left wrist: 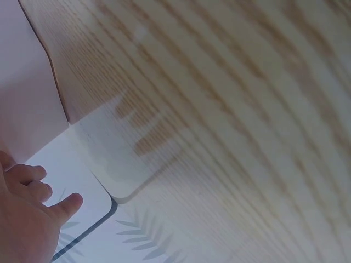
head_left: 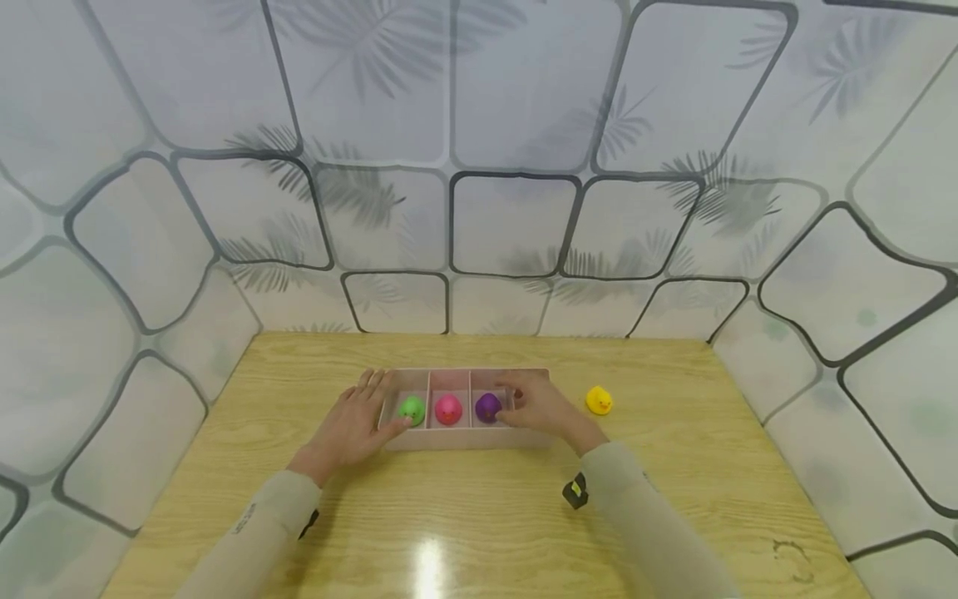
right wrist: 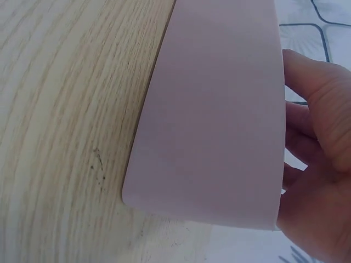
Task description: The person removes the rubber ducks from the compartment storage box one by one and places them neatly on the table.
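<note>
A pale pink divided box (head_left: 464, 439) stands on the table, with a green toy duck (head_left: 412, 408), a pink toy duck (head_left: 448, 408) and a purple toy duck (head_left: 488, 407) in separate compartments. My left hand (head_left: 358, 423) rests over the box's left end, fingers fairly straight towards the back corner, thumb at the front rim beside the green duck. Over the right end reaches my right hand (head_left: 540, 404), its thumb and forefinger apart, tips right by the purple duck. The hand covers much of the rightmost part. In the right wrist view, bent fingers (right wrist: 300, 76) show beyond the box wall (right wrist: 214, 120).
A yellow toy duck (head_left: 599, 400) sits on the wooden table (head_left: 479, 516), right of the box. A patterned white backdrop (head_left: 516, 225) rises behind the table and along both sides. A dark wrist device (head_left: 575, 491) shows at the right sleeve.
</note>
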The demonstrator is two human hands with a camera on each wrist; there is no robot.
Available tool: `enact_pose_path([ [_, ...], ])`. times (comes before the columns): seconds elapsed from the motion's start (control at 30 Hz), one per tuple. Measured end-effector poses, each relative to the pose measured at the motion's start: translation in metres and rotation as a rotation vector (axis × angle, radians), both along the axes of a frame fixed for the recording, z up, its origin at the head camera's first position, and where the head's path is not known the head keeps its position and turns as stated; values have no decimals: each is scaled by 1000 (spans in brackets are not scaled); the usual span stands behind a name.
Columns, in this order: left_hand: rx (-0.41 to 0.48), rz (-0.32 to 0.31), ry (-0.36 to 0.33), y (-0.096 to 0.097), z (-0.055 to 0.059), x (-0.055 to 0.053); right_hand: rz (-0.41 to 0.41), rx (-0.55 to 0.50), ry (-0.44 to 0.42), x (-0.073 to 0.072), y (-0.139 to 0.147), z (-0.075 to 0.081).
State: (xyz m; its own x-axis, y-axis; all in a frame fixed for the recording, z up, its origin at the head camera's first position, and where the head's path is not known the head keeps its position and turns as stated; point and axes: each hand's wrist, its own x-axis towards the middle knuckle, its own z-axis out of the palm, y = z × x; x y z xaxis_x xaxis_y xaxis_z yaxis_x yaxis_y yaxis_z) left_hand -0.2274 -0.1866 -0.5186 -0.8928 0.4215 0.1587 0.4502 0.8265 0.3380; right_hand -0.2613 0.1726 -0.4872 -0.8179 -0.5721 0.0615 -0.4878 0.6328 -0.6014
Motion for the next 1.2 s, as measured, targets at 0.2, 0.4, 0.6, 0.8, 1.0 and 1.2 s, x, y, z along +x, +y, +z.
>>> enact_pose_path([
  [0.2,7,3,15,0,0,-1,-10,16,25,-1,-5,-3],
  [0.4,4,7,-3,0,0,0,-15,68,71,-4,-9,-10],
  [0.6,8,8,1,0,0,0,-29,88,80,-4,-12,-10],
  [0.8,3,6,-1,0,0,0,-30,101,90,-3,-16,-7],
  [1.0,-2,5,-4,0,0,0,-47,148,70,-2,-22,-3],
  [1.2,0,5,-10,-1,1,1,-67,218,31,-4,-27,-4],
])
